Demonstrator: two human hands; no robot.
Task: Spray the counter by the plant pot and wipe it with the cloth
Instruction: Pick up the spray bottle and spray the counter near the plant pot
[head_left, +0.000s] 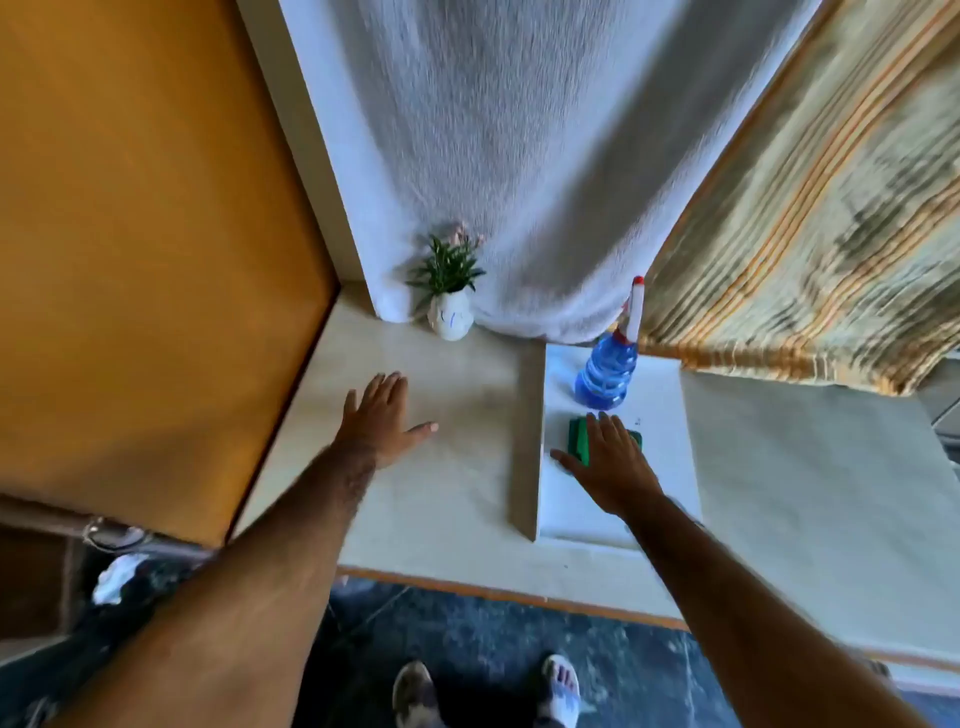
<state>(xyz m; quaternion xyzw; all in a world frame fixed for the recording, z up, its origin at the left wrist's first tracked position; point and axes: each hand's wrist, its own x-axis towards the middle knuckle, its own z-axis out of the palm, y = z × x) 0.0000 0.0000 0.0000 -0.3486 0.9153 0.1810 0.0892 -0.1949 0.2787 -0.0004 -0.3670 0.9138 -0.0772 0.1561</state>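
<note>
A small white plant pot (451, 321) with a green plant stands at the back of the pale counter (441, 493), against a white curtain. My left hand (382, 415) hovers flat and open over the counter in front of the pot, holding nothing. To the right, a blue spray bottle (608, 371) with a white and red nozzle stands upright on a white board (660, 441). Just in front of it lies a folded green cloth (582, 439). My right hand (610, 460) rests spread on top of the cloth and covers most of it.
An orange panel (156, 260) walls off the left side. A white curtain (519, 156) hangs behind the counter and a striped yellow curtain (805, 234) drapes at the right. The counter's front edge (493, 592) runs above a dark floor with my feet.
</note>
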